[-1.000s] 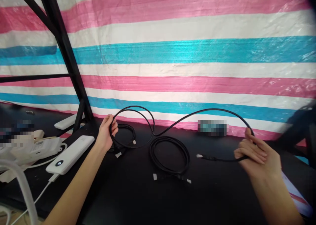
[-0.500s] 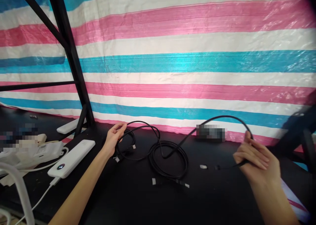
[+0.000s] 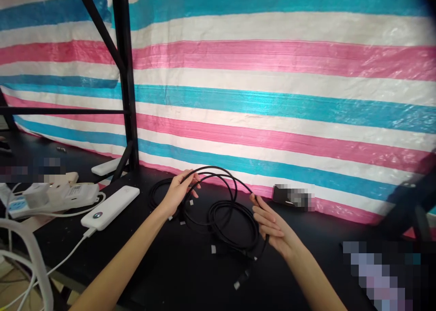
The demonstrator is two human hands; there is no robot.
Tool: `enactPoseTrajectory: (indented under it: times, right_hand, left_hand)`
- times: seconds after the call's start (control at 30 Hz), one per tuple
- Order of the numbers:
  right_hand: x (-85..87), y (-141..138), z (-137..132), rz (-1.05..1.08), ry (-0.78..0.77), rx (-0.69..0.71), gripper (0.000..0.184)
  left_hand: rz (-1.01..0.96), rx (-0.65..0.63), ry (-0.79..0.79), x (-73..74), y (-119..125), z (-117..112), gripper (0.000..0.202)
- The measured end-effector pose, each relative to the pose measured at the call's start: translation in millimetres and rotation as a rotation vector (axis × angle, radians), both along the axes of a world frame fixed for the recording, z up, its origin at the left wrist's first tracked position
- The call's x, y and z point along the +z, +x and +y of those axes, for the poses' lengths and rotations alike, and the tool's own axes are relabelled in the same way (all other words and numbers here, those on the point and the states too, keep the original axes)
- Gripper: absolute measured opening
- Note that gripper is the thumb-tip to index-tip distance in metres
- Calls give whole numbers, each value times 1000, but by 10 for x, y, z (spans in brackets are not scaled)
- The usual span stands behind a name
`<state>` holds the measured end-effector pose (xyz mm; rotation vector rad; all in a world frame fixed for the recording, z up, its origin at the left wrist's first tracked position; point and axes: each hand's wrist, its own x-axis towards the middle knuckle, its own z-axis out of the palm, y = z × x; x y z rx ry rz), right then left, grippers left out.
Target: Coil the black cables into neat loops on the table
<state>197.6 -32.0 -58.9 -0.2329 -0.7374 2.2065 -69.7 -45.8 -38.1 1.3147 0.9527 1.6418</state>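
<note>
A black cable [image 3: 213, 168] runs in loose loops between my two hands. My left hand [image 3: 179, 189] pinches its loops between thumb and fingers. Further along the same cable, my right hand [image 3: 272, 222] grips it, and the end with a pale-tipped connector [image 3: 237, 285] hangs below that hand. Under the held loops, a coiled black cable [image 3: 250, 245] lies on the black table, with pale connector tips beside it. Another black coil [image 3: 155, 190] rests behind my left hand, partly hidden by it.
To the left lie a white power bank [image 3: 112, 206] with a white cord plugged in, and a power strip [image 3: 23, 206] with adapters. A black metal post [image 3: 127, 83] rises behind them. Near the striped sheet [image 3: 272, 97] sits a dark, partly blurred object [image 3: 286, 196].
My right hand has come left toward my left hand, bringing its part of the cable over. More loops now gather at my left hand. The view has shifted to the right.
</note>
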Motion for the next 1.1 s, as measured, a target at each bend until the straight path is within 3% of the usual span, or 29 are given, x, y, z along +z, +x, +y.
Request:
enactPoseTrajectory:
  times: [0.13, 0.3, 0.43, 0.57, 0.7, 0.83, 0.9, 0.97, 1.1]
  right_hand:
    - [161, -331, -8, -79, -22, 96, 12]
    - [455, -664, -25, -92, -41, -156, 14]
    - [657, -738, -29, -116, 4, -265, 29]
    - [822, -702, 3, -121, 132, -272, 38]
    - [983, -670, 0, -212, 218, -354, 27]
    - [1099, -606, -95, -284, 245, -408, 24]
    - [1127, -556, -157, -319, 301, -404, 27]
    - [1140, -500, -216, -367, 392, -409, 27]
    - [1169, -358, -276, -486, 610, -408, 27]
  left_hand:
    - [20, -55, 50, 202, 155, -218, 30]
    - [334, -70, 272, 307, 175, -408, 23]
    - [492, -23, 265, 284, 115, -475, 41]
    - [702, 114, 289, 294, 88, -472, 28]
    - [893, 327, 525, 372, 137, -433, 30]
    - [856, 731, 854, 553, 325, -444, 27]
    - [828, 782, 885, 673, 460, -448, 30]
    - [842, 602, 763, 790, 593, -426, 33]
    - [718, -73, 264, 945, 768, -310, 35]
